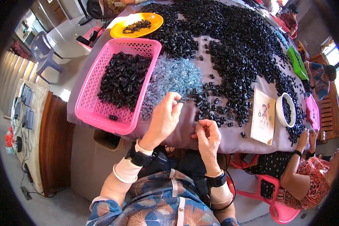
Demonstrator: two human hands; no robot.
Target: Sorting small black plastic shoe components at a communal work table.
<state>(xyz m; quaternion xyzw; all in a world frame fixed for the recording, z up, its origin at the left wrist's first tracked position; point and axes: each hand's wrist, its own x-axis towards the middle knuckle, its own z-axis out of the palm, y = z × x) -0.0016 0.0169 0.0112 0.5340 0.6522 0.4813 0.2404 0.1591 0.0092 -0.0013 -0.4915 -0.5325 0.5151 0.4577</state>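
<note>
Left hand (165,117), right hand (209,138): anything pinched too small to tell.

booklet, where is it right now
In the head view, the booklet lies right of centre, close to the near edge of the table, between the right hand and the white bowl.

**My upper-body wear.**
Blue leaf-print shirt (150,215) with a pale front strip (181,211); black wristbands (141,158) over cream forearm sleeves (125,170); thin black cable (234,191) at right.
</note>
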